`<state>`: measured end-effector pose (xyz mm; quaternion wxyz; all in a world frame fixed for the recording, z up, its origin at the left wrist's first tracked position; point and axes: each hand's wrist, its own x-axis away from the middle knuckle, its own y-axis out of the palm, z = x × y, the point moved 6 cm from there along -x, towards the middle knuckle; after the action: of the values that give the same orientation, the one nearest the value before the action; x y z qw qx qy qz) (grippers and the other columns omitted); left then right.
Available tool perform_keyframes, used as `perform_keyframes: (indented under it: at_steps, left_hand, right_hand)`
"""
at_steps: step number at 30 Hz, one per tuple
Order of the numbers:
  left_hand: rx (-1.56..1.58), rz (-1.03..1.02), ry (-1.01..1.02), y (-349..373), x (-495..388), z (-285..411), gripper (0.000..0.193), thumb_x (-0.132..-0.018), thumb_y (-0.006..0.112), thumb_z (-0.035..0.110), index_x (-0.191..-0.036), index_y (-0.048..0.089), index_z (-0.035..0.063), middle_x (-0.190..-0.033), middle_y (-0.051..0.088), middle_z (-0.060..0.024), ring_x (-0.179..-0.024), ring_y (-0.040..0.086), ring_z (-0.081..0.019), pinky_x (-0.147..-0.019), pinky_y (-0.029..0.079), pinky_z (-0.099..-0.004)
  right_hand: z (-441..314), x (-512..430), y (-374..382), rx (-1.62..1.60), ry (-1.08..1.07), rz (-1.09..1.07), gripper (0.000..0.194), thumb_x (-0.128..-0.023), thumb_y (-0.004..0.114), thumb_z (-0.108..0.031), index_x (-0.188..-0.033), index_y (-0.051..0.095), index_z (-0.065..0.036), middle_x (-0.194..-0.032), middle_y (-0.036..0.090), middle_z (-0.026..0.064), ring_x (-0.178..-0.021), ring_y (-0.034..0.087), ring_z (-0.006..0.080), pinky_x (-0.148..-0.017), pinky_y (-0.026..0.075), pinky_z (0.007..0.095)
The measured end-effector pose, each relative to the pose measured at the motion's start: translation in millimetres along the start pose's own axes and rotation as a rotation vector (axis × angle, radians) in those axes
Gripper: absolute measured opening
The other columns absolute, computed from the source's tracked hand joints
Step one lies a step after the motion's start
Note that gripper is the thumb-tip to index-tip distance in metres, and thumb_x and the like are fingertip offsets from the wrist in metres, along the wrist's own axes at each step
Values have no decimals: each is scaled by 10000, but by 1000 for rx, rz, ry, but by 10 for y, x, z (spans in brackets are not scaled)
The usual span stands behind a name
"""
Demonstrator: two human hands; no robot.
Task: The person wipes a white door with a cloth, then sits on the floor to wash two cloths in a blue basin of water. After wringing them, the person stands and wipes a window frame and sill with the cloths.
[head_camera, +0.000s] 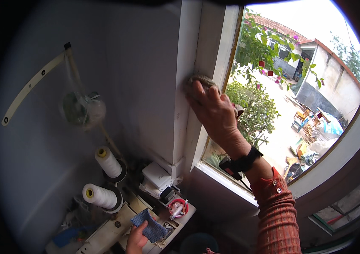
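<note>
My right hand (215, 111) is pressed to the white window frame (210, 47), fingers spread over a bunched, greyish-brown cloth (203, 80). A bit of red and white material shows on the far side of that hand. A black strap with a small device (243, 163) circles the right wrist, below a red sleeve. Low in the view, my left hand (137, 238) grips a blue textured cloth (151, 226) between thumb and fingers. The blue cloth is held over the sewing machine table (184, 219), and it hides part of the table top.
Two white thread cones (108, 162) stand on holders beside the sewing machine (105, 231). A white box (157, 176) bearing writing and a red bowl of small items (184, 208) sit on the table. A plastic bag (94, 109) hangs at the wall. Beyond the window pane are plants (253, 111).
</note>
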<state>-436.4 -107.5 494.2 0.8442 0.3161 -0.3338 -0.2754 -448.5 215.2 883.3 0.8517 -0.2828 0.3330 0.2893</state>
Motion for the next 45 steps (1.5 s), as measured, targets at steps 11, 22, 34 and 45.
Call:
perform_keyframes:
  at_steps: [11, 22, 34, 45]
  left_hand:
    - [-32, 59, -49, -26, 111, -63, 339, -938, 585, 45, -1275, 549, 17, -1182, 657, -195, -1087, 640, -302, -955, 517, -485]
    - [-31, -117, -98, 375, 117, -52, 362, -950, 561, 19, -1310, 523, 32, -1218, 640, -194, -1050, 651, -315, -944, 532, -518]
    - [-558, 43, 878, 2395, -996, 450, 181, -844, 707, -8, -1001, 618, 2, -916, 620, -29, -836, 583, -117, -782, 499, -281]
    - [-1165, -34, 2028, 4364, -319, 1047, 304, -641, 697, -68, -855, 650, 142, -827, 537, -11, -820, 563, -213, -735, 413, -368]
  right_hand:
    - [-1586, 1879, 772, -362, -37, -383, 238, -789, 599, -232, -996, 672, -139, -1241, 535, 105, -949, 506, 242, -651, 493, 332]
    - [-1400, 2647, 299, -951, 588, -719, 558, -761, 663, -109, -1306, 588, -204, -1237, 595, 114, -1040, 582, 356, -865, 530, 425]
    - [-316, 4469, -447, -195, 806, -819, 576, -723, 692, -30, -1264, 578, -192, -1079, 545, 113, -972, 583, 328, -754, 525, 426]
    - [-264, 4653, -462, -247, 894, -771, 552, -720, 682, -52, -1248, 612, -199, -1046, 562, 96, -937, 577, 320, -697, 535, 415]
